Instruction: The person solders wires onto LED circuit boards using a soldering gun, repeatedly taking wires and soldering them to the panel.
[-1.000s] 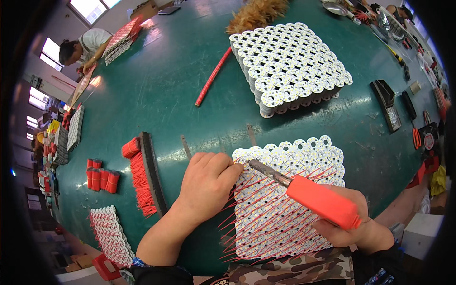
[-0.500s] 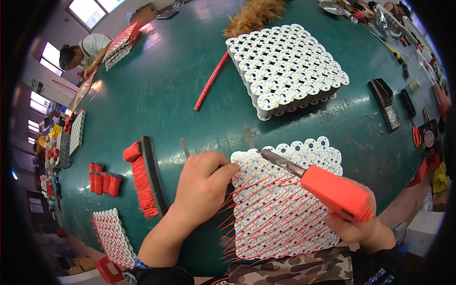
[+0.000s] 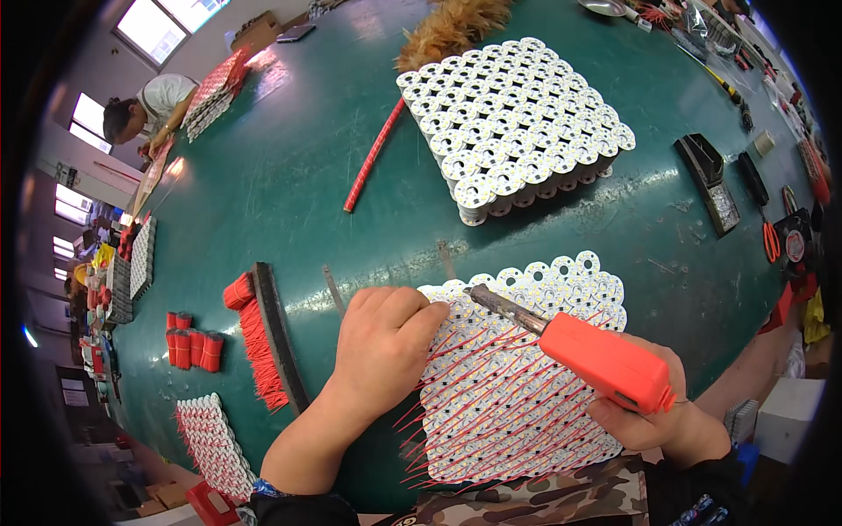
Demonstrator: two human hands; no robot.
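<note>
You look to be soldering red wires (image 3: pixel 517 386) onto the sheet of white discs (image 3: pixel 605 294) lying right in front of you, at its upper-left corner. Your left hand (image 3: pixel 381 342) is closed to a pinch, thumb against forefinger, at the sheet's ten o'clock edge — I can't tell whether a wire is between them. Your right hand (image 3: pixel 668 430) is wrapped round the red handle of the soldering iron (image 3: pixel 605 364), its tip at eleven o'clock on the sheet; whether it touches is too fine to see. The next move seems to call for a steady left pinch and the tip brought precisely onto a contact spot.

Now the count, in clock directions from that sheet: one iron; one wired second sheet (image 3: pixel 210 443) between eight and nine; one tall stack of disc sheets (image 3: pixel 517 114) at twelve; one red stick (image 3: pixel 374 156) at eleven; one pair of scissors (image 3: pixel 771 241) at two. At nine, nearer, one fanned wire pile (image 3: pixel 259 355) beside one dark strip (image 3: pixel 278 337); farther out, small wire bundles (image 3: pixel 210 352) — about five, overlapping. The wires on your sheet cross too thickly to number.
</note>
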